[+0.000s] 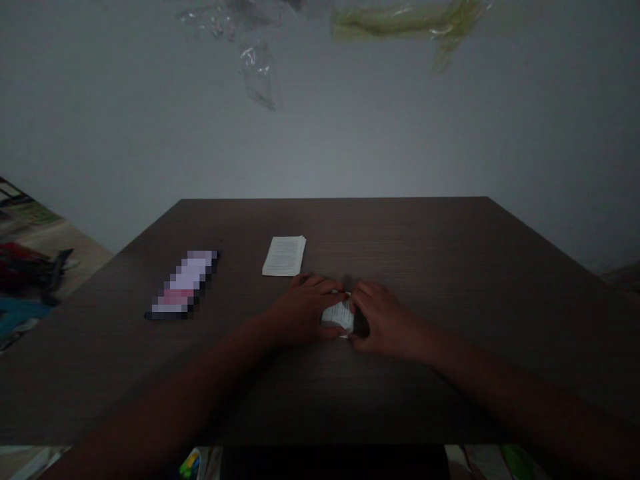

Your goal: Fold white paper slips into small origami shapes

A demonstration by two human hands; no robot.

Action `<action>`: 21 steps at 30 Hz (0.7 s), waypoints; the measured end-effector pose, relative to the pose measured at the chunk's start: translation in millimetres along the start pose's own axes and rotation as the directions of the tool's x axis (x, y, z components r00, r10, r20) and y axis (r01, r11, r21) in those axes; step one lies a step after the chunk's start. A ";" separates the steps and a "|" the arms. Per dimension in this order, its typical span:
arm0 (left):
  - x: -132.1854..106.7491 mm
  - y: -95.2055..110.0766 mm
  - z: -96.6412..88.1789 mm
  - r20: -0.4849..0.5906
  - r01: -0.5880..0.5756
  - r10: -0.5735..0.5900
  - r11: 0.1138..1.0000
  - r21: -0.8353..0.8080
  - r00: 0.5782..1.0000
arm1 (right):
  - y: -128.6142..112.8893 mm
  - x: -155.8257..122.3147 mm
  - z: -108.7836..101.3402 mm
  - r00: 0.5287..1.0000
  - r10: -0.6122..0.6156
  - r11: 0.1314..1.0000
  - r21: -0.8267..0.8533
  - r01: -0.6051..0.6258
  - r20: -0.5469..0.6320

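Observation:
Between my two hands, low over the dark table, is a small piece of white printed paper (339,316). My left hand (307,310) grips its left side, with the thumb at the near edge and the fingers along the far edge. At the right side, my right hand (383,317) pinches the same paper, its fingers and thumb curled around the near and far corners. Part of the paper is hidden under the fingers. Just beyond my left hand lies a neat stack of printed paper sheets (285,256), touched by neither hand.
A phone (185,283) with a blurred-out screen lies on the left of the brown table (425,247). Behind the table rises a pale wall (350,133) with clear plastic (257,70) and yellow tape (400,21) on it. Assorted items (25,280) are on the floor at left.

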State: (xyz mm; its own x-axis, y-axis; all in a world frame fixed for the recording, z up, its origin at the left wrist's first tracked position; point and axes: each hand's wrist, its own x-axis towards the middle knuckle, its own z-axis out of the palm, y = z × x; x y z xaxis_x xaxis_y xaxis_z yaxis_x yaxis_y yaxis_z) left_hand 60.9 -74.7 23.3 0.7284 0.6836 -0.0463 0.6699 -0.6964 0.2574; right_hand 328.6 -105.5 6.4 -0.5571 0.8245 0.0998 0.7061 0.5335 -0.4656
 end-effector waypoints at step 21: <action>0.9 -3.0 3.2 -0.004 -0.019 0.019 1.000 -0.009 1.000 | 50.0 38.7 3.1 0.953 0.211 0.976 -0.011 -0.219 -0.219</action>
State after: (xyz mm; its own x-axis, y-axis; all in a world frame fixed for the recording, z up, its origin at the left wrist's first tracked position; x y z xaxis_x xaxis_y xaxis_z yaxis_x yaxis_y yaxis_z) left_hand 60.0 -72.6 19.5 0.7401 0.6714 -0.0373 0.6549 -0.7071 0.2666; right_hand 341.0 -47.4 -15.7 -0.2860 0.9393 0.1896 0.8156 0.3425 -0.4663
